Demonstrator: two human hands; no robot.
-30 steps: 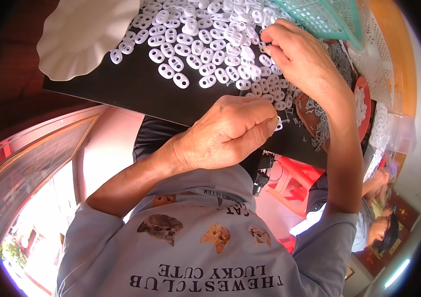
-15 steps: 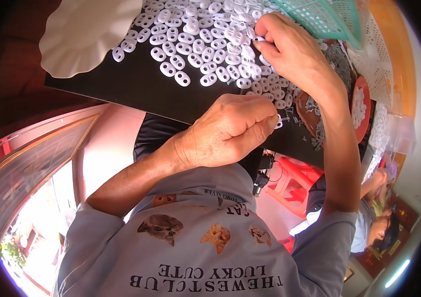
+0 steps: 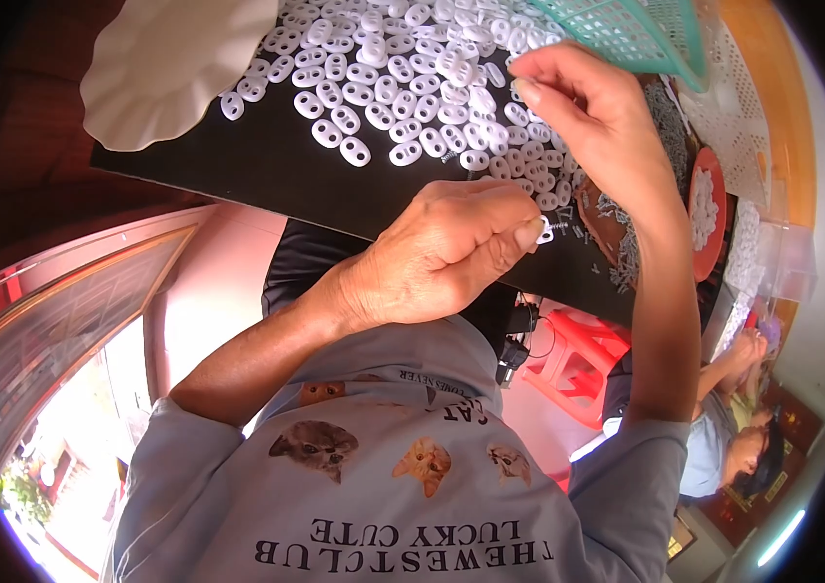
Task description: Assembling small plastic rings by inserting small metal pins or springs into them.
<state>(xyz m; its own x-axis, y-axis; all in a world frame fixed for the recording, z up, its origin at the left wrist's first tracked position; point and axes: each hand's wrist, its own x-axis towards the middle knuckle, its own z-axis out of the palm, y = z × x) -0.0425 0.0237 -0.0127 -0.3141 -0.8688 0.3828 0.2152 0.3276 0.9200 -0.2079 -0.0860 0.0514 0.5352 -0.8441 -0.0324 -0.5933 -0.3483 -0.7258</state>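
My left hand (image 3: pixel 461 248) is closed, its thumb and forefinger pinching a small white two-holed oval piece (image 3: pixel 545 231). A short grey coiled or threaded metal bit (image 3: pixel 558 226) shows beside that piece; I cannot tell whether it is joined to it. Farther up, my right hand (image 3: pixel 592 121) hovers at the right edge of the spread of white two-holed pieces (image 3: pixel 403 68). Its thumb and forefinger are slightly apart, and nothing shows between them. The remaining right fingers are curled and partly hidden.
A green mesh basket (image 3: pixel 640 39) stands at the top right, near a red dish (image 3: pixel 708 214) of small white parts. Small metal parts (image 3: pixel 621 267) lie by the right forearm. A scalloped cream plate (image 3: pixel 165 73) sits at the left. Another person (image 3: pixel 738 447) is at far right.
My right hand has shifted slightly right and down from the white pieces, and its thumb and forefinger have come apart. The left hand keeps its hold almost in place.
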